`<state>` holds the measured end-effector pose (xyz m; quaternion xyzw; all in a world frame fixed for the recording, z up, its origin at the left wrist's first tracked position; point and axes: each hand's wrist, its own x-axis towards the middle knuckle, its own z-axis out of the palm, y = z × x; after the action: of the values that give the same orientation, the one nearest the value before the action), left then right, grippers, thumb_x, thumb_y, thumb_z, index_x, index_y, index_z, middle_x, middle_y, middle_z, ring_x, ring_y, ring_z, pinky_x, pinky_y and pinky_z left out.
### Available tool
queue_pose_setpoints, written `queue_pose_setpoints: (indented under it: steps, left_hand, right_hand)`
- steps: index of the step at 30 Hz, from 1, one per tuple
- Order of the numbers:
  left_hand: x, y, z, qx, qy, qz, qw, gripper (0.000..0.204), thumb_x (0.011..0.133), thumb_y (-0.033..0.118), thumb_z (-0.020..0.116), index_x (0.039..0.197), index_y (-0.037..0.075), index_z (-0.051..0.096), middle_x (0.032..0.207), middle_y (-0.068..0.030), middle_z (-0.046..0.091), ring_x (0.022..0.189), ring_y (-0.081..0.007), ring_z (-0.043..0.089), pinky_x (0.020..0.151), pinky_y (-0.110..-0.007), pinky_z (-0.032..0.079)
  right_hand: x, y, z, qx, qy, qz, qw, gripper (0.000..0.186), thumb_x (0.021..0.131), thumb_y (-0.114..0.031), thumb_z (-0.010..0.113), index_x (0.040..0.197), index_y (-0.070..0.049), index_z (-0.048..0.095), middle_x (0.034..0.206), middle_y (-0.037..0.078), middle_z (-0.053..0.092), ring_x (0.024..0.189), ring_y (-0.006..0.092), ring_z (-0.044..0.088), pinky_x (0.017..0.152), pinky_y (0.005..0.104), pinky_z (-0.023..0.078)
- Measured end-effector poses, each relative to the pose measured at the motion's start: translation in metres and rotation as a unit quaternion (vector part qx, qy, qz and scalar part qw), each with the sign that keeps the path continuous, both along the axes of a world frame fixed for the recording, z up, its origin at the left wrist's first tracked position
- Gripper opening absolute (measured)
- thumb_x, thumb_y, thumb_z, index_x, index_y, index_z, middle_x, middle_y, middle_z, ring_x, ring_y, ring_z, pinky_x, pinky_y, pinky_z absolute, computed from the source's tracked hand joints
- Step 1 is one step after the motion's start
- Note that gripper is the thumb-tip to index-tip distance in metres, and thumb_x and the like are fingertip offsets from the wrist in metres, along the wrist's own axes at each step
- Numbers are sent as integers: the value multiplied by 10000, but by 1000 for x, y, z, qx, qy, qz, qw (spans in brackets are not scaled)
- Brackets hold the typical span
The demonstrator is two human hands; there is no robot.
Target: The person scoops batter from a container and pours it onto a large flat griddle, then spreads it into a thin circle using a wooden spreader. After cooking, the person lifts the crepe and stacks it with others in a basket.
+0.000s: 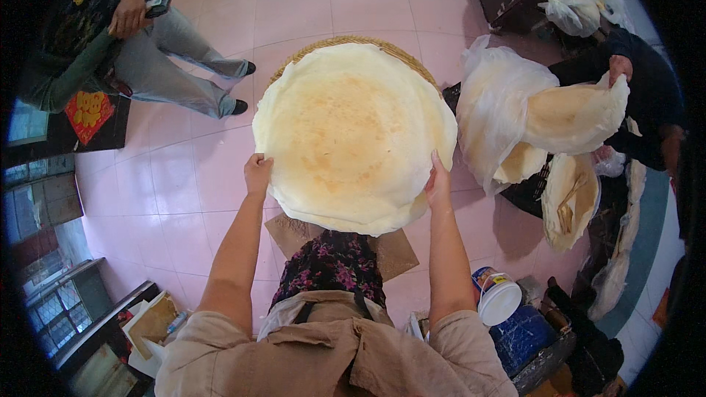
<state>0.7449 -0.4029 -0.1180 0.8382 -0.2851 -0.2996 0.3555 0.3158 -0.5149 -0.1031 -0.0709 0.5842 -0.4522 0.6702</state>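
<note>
A stack of large, thin, round flatbreads (351, 132), pale cream with a browned middle, lies in front of me. Its edges are uneven, and several layers show along the near rim. My left hand (257, 174) is closed on the left edge. On the right edge, my right hand (438, 182) grips with the thumb up along the side and the other fingers mostly hidden beneath. Past the far side of the stack, the rim of a round woven straw tray or basket (368, 41) peeks out. Whether the stack rests on it or is lifted cannot be seen.
At right, another person's hand (620, 68) holds folded flatbreads (573, 114) beside a clear plastic bag (489, 103). A person in grey trousers (173, 66) stands at far left. A white bucket (500, 301) and flattened cardboard (397, 254) are near my legs.
</note>
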Motion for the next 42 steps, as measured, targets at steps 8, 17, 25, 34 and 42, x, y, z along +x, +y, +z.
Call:
queue_pose_setpoints:
  steps: [8, 17, 25, 34, 42]
  left_hand:
    - [29, 1, 9, 45, 28, -3, 999, 189, 800, 131, 623, 942, 7, 610, 759, -29, 583, 657, -132, 533, 600, -280, 447]
    - [-65, 28, 50, -36, -308, -322, 895, 491, 756, 94, 653, 1222, 54, 504, 1156, -176, 523, 1124, -352, 450, 981, -435, 360]
    - [-112, 71, 81, 16, -261, -396, 880, 559, 726, 28, 654, 1258, 16, 483, 1252, -191, 470, 1222, -342, 387, 1047, -436, 298]
    - [-205, 27, 148, -108, -213, -584, 776, 493, 728, 25, 666, 1190, 47, 498, 1240, -173, 450, 1201, -352, 388, 1018, -442, 328]
    - [-366, 26, 144, -259, -80, -760, 590, 411, 759, 28, 628, 1160, 37, 535, 1172, -185, 490, 1148, -366, 418, 997, -469, 330]
  right_hand:
    - [3, -13, 0, -105, 153, 104, 977, 207, 808, -55, 617, 1012, -32, 644, 751, 11, 630, 564, 59, 523, 491, 196, 385]
    - [11, 4, 5, -221, 495, 108, 833, 251, 818, -55, 598, 1065, -87, 626, 883, 90, 676, 743, 212, 629, 673, 327, 498]
    - [-49, 144, 82, -137, 476, 243, 834, 322, 838, -222, 610, 1118, -64, 593, 837, 153, 616, 748, 271, 584, 731, 336, 466]
    - [-142, 424, 131, 63, 478, 136, 866, 273, 828, -234, 619, 1043, -66, 644, 933, 143, 657, 853, 275, 631, 766, 342, 486]
    - [-59, 672, 131, 224, 578, -100, 778, 281, 915, -238, 485, 1046, -26, 614, 856, 118, 665, 763, 203, 647, 696, 324, 510]
